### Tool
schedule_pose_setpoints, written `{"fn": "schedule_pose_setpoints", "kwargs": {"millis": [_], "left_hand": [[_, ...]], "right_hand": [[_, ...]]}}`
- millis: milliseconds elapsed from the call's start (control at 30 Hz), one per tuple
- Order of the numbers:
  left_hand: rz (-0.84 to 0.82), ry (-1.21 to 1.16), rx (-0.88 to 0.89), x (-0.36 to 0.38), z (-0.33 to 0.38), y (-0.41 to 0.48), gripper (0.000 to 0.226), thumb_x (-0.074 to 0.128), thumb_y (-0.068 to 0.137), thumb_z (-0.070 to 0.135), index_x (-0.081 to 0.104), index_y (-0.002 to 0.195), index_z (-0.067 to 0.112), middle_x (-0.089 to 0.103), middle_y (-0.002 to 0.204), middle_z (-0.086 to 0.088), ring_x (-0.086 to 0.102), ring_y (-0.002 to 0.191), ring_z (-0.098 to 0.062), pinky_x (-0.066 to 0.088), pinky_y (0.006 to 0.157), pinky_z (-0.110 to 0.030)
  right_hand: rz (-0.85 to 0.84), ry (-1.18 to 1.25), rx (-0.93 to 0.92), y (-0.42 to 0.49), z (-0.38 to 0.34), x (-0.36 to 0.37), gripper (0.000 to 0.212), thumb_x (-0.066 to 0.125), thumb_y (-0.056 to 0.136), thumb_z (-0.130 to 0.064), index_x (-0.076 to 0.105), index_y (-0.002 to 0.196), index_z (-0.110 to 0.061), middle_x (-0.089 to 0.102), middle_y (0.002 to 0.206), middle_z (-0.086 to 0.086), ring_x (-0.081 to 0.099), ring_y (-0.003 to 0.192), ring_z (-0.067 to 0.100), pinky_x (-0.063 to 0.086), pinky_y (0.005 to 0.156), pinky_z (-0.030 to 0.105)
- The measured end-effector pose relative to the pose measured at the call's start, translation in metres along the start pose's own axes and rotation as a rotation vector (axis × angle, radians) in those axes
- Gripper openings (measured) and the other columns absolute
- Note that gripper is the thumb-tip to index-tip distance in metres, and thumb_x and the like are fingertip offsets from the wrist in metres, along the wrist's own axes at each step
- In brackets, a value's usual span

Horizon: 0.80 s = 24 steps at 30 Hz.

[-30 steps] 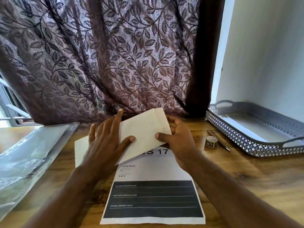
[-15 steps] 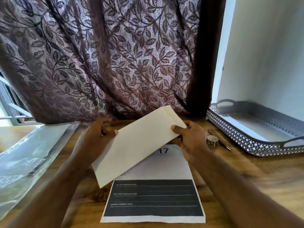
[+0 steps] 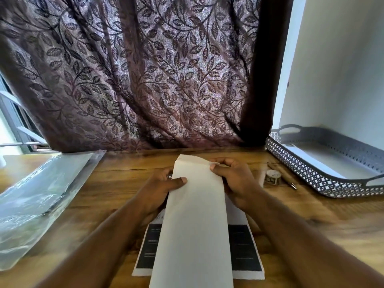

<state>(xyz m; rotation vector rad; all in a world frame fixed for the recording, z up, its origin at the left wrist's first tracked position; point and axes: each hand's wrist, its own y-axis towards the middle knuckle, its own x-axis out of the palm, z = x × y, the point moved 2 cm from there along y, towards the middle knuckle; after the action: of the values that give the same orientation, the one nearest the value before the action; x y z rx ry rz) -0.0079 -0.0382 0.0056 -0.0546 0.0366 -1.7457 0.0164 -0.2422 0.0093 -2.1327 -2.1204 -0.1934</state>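
Note:
I hold a long cream envelope (image 3: 195, 221) lengthwise in front of me, its flap end pointing away toward the curtain. My left hand (image 3: 164, 188) grips its left edge, thumb on top. My right hand (image 3: 234, 179) pinches the far right corner near the flap, fingers curled behind it. Under the envelope lies a printed sheet (image 3: 245, 256) with a dark block of lines, flat on the wooden table (image 3: 116, 183); most of the sheet is hidden by the envelope.
A grey perforated tray (image 3: 324, 179) with a white sheet inside stands at the right. A small tape roll (image 3: 272, 177) and a pen (image 3: 288, 181) lie beside it. Clear plastic sleeves (image 3: 39, 194) lie at the left. A leaf-patterned curtain (image 3: 145, 80) hangs behind.
The envelope has turned from a slanted, crosswise position to lengthwise, pointing away from me, and come closer to the camera. Both hands shifted their grip to its far end.

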Motion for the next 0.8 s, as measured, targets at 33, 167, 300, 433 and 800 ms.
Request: {"fn": "schedule_pose_setpoints", "kwargs": {"millis": [33,167,300,433,800], "left_hand": [[0.035,-0.019,0.011,0.000,-0.002,0.001,0.035,0.066,0.093,0.013,0.058,0.128,0.015,0.075,0.110,-0.011,0.073,0.098,-0.035,0.056,0.091,-0.056],[0.146,-0.114,0.036,-0.006,-0.004,0.008,0.032,0.065,0.092,0.003,0.063,0.116,0.024,0.076,0.101,-0.016,0.072,0.088,-0.038,0.058,0.085,-0.055],[0.161,-0.070,0.050,-0.010,-0.004,0.007,0.023,0.061,0.091,-0.001,0.072,0.105,0.013,0.074,0.091,-0.017,0.069,0.073,-0.028,0.057,0.071,-0.040],[0.194,-0.065,0.079,-0.009,-0.002,0.007,0.013,0.067,0.091,0.012,0.077,0.096,0.005,0.077,0.091,-0.011,0.070,0.076,-0.021,0.057,0.076,-0.036],[0.128,0.084,0.009,-0.014,-0.008,0.011,0.014,0.072,0.090,0.014,0.073,0.102,0.005,0.077,0.097,-0.017,0.073,0.092,-0.040,0.057,0.089,-0.058]], "right_hand": [[-0.025,-0.019,0.005,-0.001,0.002,0.003,0.013,0.062,0.096,-0.002,0.073,0.103,-0.006,0.077,0.100,0.014,0.075,0.083,0.028,0.062,0.067,0.036],[-0.112,-0.060,0.006,-0.003,0.006,0.007,0.019,0.059,0.097,-0.002,0.077,0.102,-0.007,0.077,0.101,0.012,0.074,0.095,0.033,0.062,0.083,0.046],[-0.154,-0.094,-0.009,-0.005,0.006,0.010,0.019,0.059,0.096,-0.003,0.078,0.097,-0.004,0.077,0.099,0.012,0.073,0.091,0.028,0.063,0.076,0.038],[-0.134,-0.104,-0.029,-0.005,0.005,0.011,0.025,0.058,0.098,-0.015,0.078,0.092,-0.002,0.077,0.086,0.010,0.071,0.075,0.019,0.058,0.065,0.028],[-0.116,-0.342,-0.166,-0.004,0.007,0.011,0.005,0.075,0.087,-0.010,0.076,0.092,-0.013,0.078,0.092,0.003,0.075,0.088,0.021,0.063,0.072,0.031]]}}
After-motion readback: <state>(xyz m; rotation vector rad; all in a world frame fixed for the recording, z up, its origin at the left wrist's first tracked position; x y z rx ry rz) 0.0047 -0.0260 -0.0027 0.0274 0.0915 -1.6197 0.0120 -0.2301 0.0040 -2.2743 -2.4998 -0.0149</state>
